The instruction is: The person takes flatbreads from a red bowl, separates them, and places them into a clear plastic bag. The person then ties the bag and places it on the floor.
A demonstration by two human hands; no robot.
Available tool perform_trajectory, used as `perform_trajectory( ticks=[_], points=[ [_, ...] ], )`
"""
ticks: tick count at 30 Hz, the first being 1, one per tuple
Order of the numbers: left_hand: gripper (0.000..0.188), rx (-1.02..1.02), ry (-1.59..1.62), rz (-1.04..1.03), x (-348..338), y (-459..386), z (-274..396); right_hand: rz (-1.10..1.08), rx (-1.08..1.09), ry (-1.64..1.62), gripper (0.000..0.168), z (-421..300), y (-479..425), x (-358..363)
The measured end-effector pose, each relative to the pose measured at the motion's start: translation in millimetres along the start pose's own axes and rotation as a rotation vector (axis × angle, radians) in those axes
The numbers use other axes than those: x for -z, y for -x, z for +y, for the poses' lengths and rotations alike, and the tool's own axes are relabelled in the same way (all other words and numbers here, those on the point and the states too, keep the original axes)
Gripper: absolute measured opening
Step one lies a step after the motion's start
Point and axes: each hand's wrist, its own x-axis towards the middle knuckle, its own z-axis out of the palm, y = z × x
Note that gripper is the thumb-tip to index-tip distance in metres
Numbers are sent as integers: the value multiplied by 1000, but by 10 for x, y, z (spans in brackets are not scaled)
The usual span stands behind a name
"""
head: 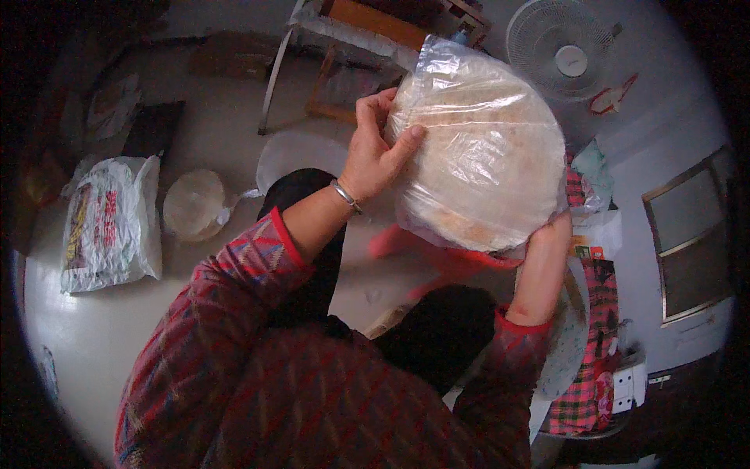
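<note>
A clear plastic bag (445,61) wraps a stack of round, pale flatbreads (486,158), lifted in front of me. My left hand (378,143) grips the left edge of the bagged stack, its thumb pressed on the upper face. A metal bangle (347,197) circles that wrist. My right hand (548,228) supports the stack at its lower right; most of its fingers are hidden behind the bag. Beneath the stack shows a red plastic item (433,258), partly covered by it and blurred.
On the left, a printed white plastic bag (111,223) stands near a round, pale item in clear plastic (196,205). A white electric fan (565,53) is at the upper right. Red plaid cloth (600,328) covers a surface at right. A metal-legged table (275,82) stands ahead.
</note>
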Motion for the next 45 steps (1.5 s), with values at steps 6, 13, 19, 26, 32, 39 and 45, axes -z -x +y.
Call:
perform_trajectory(
  ticks=[6, 13, 19, 26, 32, 39, 45],
  points=[
    [20, 181, 0, -35, -61, 138, -56, 55, 34, -16, 37, 145, 224, 362],
    [16, 313, 15, -67, -76, 573, -92, 13, 43, -118, 40, 126, 648, 721],
    [16, 242, -271, -152, 12, 1006, -41, -38, 3, -148, 41, 188, 1154, 766],
    [13, 160, -411, -295, 122, 1146, -14, -176, -24, 86, 48, 516, 1173, 1447],
    [13, 136, -433, -497, -50, 1194, 199, -461, 325, 620, 68, 287, 1206, 1317],
    [20, -23, -315, -753, -304, 1076, 323, -857, 344, 1278, 26, 54, 966, 771],
    [29, 233, -199, -788, -123, 1192, 215, -593, 419, 1217, 18, 306, 724, 958]
  ],
)
